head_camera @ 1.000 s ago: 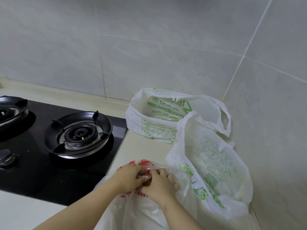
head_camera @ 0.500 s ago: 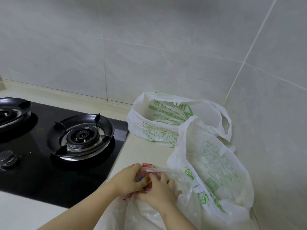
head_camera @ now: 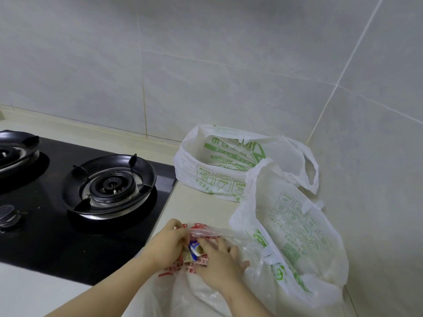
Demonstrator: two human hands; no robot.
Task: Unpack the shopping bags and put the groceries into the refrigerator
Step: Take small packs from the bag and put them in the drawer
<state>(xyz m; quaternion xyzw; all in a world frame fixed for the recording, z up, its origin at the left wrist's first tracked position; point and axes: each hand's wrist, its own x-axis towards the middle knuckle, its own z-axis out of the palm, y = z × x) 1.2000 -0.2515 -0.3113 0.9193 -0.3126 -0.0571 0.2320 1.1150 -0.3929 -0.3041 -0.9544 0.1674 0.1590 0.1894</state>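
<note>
On my left I see a black hob [head_camera: 57, 239] set into the pale counter [head_camera: 194, 213]. One burner [head_camera: 109, 186] sits near its right edge. A second burner [head_camera: 13, 152] is cut off at the frame's left side, with a knob [head_camera: 8, 216] nearer me. Grey tiles [head_camera: 206, 76] cover both walls.

Our left grip [head_camera: 169, 242] and right grip [head_camera: 220, 259], pressed together a second ago over the red-printed bag [head_camera: 199, 263], have drawn slightly apart. The bag's mouth now gapes between them, showing a blue-and-white packet [head_camera: 194, 248] that was hidden before. Our right fingers [head_camera: 231, 248] have spread wider; whether they pinch the packet, we cannot tell.
</note>
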